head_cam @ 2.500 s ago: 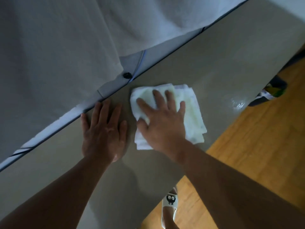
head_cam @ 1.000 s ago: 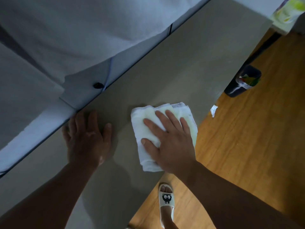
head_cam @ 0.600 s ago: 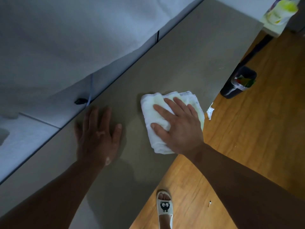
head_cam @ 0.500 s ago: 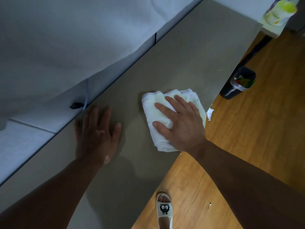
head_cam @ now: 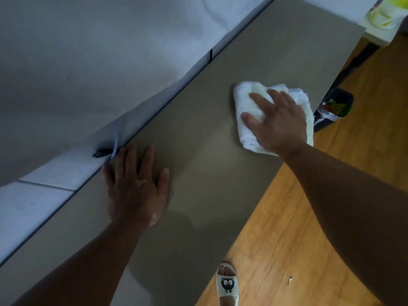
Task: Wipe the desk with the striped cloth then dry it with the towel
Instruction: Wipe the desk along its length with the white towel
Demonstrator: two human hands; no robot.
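Shifted toward upper right of frame since half a second ago: right hand (head_cam: 277,123) and folded white towel (head_cam: 247,93), now further along grey desk (head_cam: 276,51). Right hand pressed flat on towel, fingers spread, palm down; towel's right edge at desk's front edge, right of centre. Left hand (head_cam: 136,186) flat on bare desk, lower centre-left, fingers slightly spread, fingertips near rear edge beside black clip (head_cam: 101,153) on white sheet (head_cam: 88,62). Dark waste bin (head_cam: 333,109) on wooden floor (head_cam: 331,162), right. White slipper (head_cam: 227,286) with cartoon face at bottom. Striped cloth not identifiable.
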